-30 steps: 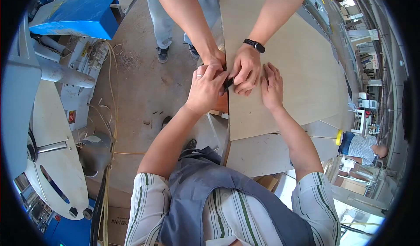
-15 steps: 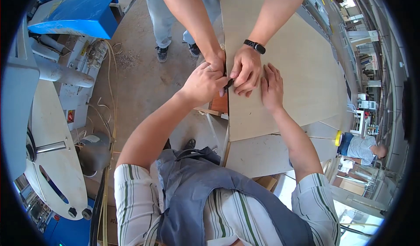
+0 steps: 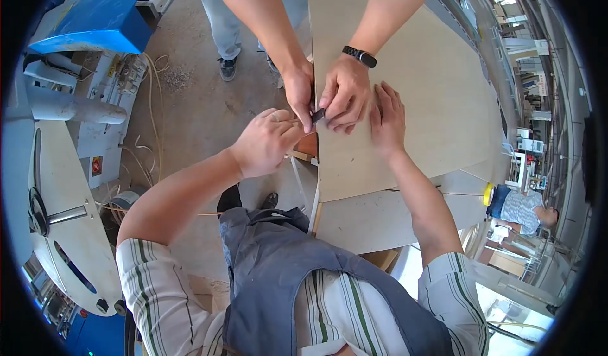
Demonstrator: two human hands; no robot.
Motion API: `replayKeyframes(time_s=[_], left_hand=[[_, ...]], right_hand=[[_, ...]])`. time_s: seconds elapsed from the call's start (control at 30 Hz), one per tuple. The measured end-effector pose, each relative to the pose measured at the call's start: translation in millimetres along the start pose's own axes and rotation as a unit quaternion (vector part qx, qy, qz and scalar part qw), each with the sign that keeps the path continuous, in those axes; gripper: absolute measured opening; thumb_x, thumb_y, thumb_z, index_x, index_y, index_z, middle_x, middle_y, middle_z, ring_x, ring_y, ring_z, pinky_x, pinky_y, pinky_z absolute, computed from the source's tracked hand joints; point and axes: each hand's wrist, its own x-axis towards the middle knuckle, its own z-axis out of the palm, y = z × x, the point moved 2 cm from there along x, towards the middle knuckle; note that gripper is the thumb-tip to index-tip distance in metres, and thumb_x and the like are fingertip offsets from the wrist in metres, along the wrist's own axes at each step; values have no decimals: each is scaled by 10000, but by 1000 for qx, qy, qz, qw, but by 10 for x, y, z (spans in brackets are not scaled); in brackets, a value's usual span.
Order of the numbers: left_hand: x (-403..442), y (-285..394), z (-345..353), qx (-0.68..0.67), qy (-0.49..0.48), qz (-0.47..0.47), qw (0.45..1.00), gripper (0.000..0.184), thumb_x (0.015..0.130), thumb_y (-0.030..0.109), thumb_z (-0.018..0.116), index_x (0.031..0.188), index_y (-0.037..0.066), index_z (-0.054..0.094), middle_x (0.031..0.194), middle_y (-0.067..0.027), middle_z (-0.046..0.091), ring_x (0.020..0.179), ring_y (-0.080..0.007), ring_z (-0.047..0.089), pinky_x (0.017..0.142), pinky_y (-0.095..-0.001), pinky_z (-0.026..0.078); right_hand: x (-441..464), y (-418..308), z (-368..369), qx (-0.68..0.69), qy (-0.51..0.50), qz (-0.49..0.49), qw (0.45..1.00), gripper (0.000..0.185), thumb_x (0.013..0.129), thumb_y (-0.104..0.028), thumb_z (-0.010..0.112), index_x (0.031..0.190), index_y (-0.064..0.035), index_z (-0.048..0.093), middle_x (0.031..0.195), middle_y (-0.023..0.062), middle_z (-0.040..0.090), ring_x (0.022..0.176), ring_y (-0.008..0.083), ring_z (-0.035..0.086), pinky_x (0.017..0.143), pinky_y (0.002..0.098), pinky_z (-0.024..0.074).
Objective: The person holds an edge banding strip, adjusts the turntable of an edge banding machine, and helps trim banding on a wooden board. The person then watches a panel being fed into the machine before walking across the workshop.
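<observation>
My left hand (image 3: pixel 268 142) is beside the left edge of a pale flat sheet (image 3: pixel 418 77), fingers curled closed and fingertips close to a co-worker's hand. What they pinch, if anything, is hidden. My right hand (image 3: pixel 388 120) lies flat on the sheet with its fingers stretched out. Across from me, a co-worker's hand (image 3: pixel 297 93) reaches down along the edge. Their other hand (image 3: pixel 348 96), with a black band at the wrist, rests on the sheet. Between the co-worker's fingers is a small black piece (image 3: pixel 318 115), its kind unclear, at the sheet's edge.
Below the edge shows a reddish-brown panel (image 3: pixel 308 144). A grey surface (image 3: pixel 380 223) extends nearer my body. Machinery with a blue cover (image 3: pixel 95 23) stands at left, with hoses (image 3: pixel 152 96) hanging over the floor. Another person (image 3: pixel 522 207) is far off at right, near a yellow roll (image 3: pixel 488 194).
My left hand has drawn back left and toward me, away from the sheet's edge. The black piece shows more between the co-worker's fingers. My right hand stays flat on the sheet.
</observation>
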Motion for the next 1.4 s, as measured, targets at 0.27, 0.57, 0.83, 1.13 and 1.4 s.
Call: replayKeyframes(time_s=[0.27, 0.57, 0.83, 1.13, 1.4], left_hand=[[-305, 229, -292, 58, -118, 17, 991, 144, 723, 125, 567, 715, 109, 423, 675, -59, 472, 686, -234, 461, 674, -343, 412], [-1797, 607, -800, 153, -270, -284, 907, 140, 712, 103, 631, 769, 79, 506, 668, -83, 564, 661, -293, 555, 587, -400, 446], [-2474, 1216, -194, 212, -179, -554, 785, 140, 820, 196, 592, 852, 68, 545, 794, -150, 615, 731, -355, 612, 660, -448, 507], [-2651, 2062, -122, 29, -22, -609, 792, 88, 821, 104, 560, 866, 29, 552, 844, -147, 633, 728, -309, 619, 605, -412, 481], [-1017, 3399, -1284, -107, 216, -240, 940, 117, 773, -42, 548, 859, 22, 595, 818, -102, 620, 652, -222, 553, 599, -322, 461]], right_hand=[[33, -9, -77, -2, 1, 6, 1000, 426, 857, -110, 548, 1275, -33, 518, 1333, 134, 506, 1234, 300, 459, 1001, 397, 374], [41, -45, -24, -23, 18, -5, 1000, 401, 845, -105, 565, 1237, -24, 537, 1315, 134, 518, 1211, 297, 476, 994, 400, 378], [-56, 56, -14, 61, 56, 35, 996, 319, 873, -125, 565, 1185, -57, 563, 1258, 94, 561, 1113, 272, 549, 921, 350, 436], [-799, -246, -386, 389, 33, 227, 892, 227, 944, -162, 537, 1130, -53, 610, 1190, 62, 618, 1114, 192, 564, 919, 281, 442], [-1467, -522, -696, 396, -25, 219, 891, 226, 916, -123, 552, 1114, -32, 609, 1134, 59, 622, 1049, 203, 569, 913, 292, 443]])
